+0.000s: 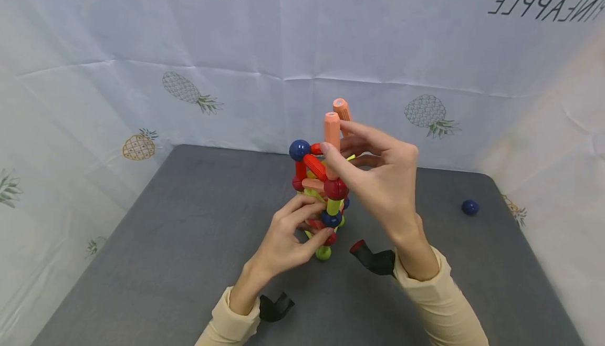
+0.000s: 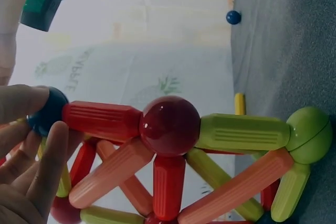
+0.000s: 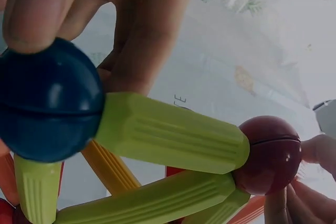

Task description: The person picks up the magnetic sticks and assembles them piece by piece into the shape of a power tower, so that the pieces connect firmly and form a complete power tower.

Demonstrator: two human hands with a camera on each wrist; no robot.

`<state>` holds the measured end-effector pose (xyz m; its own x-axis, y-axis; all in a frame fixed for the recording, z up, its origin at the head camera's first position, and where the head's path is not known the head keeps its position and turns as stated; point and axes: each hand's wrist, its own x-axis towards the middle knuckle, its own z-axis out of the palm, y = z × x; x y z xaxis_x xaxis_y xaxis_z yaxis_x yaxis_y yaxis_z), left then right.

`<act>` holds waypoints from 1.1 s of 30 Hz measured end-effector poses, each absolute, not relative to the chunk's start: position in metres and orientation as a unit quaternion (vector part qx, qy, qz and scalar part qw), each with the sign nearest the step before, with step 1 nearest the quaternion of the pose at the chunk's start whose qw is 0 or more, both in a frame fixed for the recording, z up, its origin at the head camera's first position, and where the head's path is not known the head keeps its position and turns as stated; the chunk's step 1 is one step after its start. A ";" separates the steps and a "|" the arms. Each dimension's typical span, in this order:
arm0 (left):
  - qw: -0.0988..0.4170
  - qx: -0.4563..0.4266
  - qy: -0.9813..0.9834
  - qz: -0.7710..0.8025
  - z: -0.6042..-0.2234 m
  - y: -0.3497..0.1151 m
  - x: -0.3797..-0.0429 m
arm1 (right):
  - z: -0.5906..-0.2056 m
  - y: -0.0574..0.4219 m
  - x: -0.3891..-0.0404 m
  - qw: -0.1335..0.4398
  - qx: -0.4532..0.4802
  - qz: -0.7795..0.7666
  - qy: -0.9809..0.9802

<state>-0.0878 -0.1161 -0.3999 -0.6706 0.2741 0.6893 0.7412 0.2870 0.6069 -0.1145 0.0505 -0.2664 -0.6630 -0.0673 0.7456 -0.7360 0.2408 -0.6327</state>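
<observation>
A tower of ribbed building sticks and balls [image 1: 317,165], in red, green, orange and yellow with crimson, blue and green balls, stands on the table in the head view. My left hand [image 1: 288,241] grips it low down, with fingers and thumb around a blue ball [image 2: 55,109]. Up top, my right hand [image 1: 389,178] pinches an upright orange stick [image 1: 332,128] that rises from a crimson ball [image 1: 335,188]. Another orange stick [image 1: 340,107] sticks up just behind. In the right wrist view, fingertips [image 3: 320,153] are at the crimson ball, joined to the blue ball by a green stick [image 3: 176,132].
A loose blue ball [image 1: 470,207] lies on the dark grey table [image 1: 212,204], off to the right. Black curved pieces [image 1: 373,259] sit by both cuffs. A pale pineapple-print cloth [image 1: 302,31] hangs behind and beside the table.
</observation>
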 end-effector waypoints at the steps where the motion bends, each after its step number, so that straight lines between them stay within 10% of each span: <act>1: 0.240 -0.338 -0.764 -0.495 -0.400 -0.117 -0.089 | -0.266 0.050 -0.115 0.305 0.276 0.547 -0.729; 10: 0.334 -0.238 -0.699 -0.586 -0.395 -0.150 -0.113 | -0.268 0.050 -0.114 0.298 0.265 0.527 -0.750; 21: 0.082 -0.294 -0.778 -0.550 -0.392 -0.173 -0.160 | -0.288 0.089 -0.157 0.364 0.193 0.510 -0.756; 33: 0.069 -0.289 -0.741 -0.602 -0.410 -0.173 -0.151 | -0.413 0.147 -0.264 0.031 0.130 0.262 -0.956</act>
<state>-0.1511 -0.1734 -0.4102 -0.8234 0.3457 0.4499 0.5113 0.1081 0.8526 -0.2642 0.1466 -0.4133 -0.9643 -0.2318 0.1279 -0.2646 0.8290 -0.4927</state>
